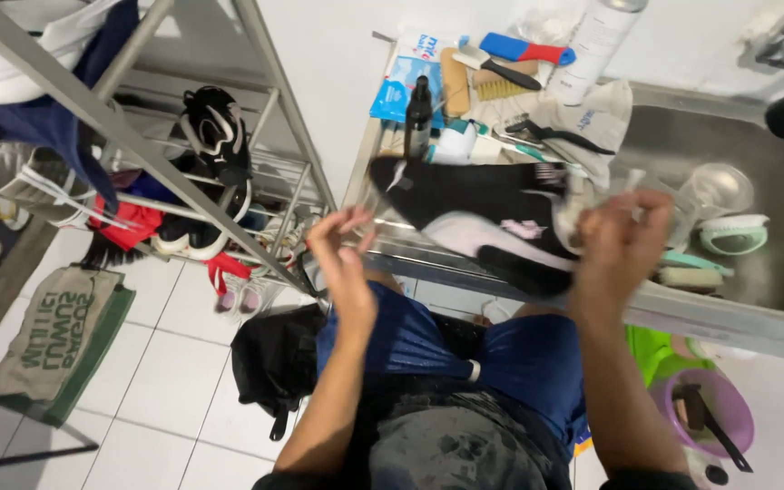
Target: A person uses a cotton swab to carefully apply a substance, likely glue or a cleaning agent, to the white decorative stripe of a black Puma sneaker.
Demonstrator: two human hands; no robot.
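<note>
A black sneaker (478, 218) with a white sole and pink marks lies on its side on the front rim of a steel sink (737, 322). My left hand (345, 263) hovers at the sneaker's toe end with the fingers apart and nothing clearly in them; it is blurred. At the shoe's other end my right hand (623, 240) has its fingers curled around a pale strip (575, 207), either lace or cloth. My knees in blue shorts (501, 354) are below the sink rim.
Brushes (492, 77), a dark bottle (418, 113), a white spray can (592, 45) and a blue packet (401, 77) crowd the counter behind the shoe. A clear cup (714, 191) and a green brush (734, 234) lie in the basin. A metal shoe rack (210, 172), a floor mat (56, 340), a black bag (269, 363) and a purple bowl (705, 413) surround me.
</note>
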